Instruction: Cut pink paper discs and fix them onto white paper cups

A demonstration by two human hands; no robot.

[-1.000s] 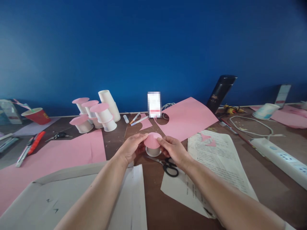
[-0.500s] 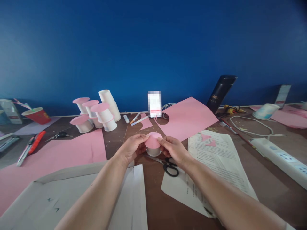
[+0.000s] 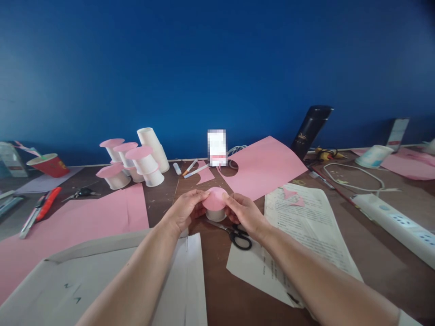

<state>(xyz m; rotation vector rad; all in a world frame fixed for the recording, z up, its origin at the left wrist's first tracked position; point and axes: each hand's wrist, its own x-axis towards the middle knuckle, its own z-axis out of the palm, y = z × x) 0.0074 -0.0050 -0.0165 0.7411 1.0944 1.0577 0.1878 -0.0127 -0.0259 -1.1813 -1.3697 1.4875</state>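
Note:
A round pink paper disc [image 3: 215,199] lies on top of a small white paper cup [image 3: 216,215] at the middle of the table. My left hand [image 3: 186,209] pinches the disc's left edge between thumb and fingers. On the other side, my right hand [image 3: 245,212] has its thumb and fingers closed on the right edge. The fingers beneath the disc are partly hidden beside the cup. Black-handled scissors [image 3: 240,240] lie just below my right hand, their blades pointing toward the cup.
Stacked cups with pink discs [image 3: 146,167] stand back left beside tall white cups [image 3: 152,147]. A large pink sheet [image 3: 268,163] lies behind my right hand, printed papers [image 3: 302,226] and a power strip [image 3: 396,219] to the right. A red cutter [image 3: 47,203] lies left.
The whole view has shifted slightly, so things appear a little further left. Both hands keep their hold on the disc, with hardly any movement.

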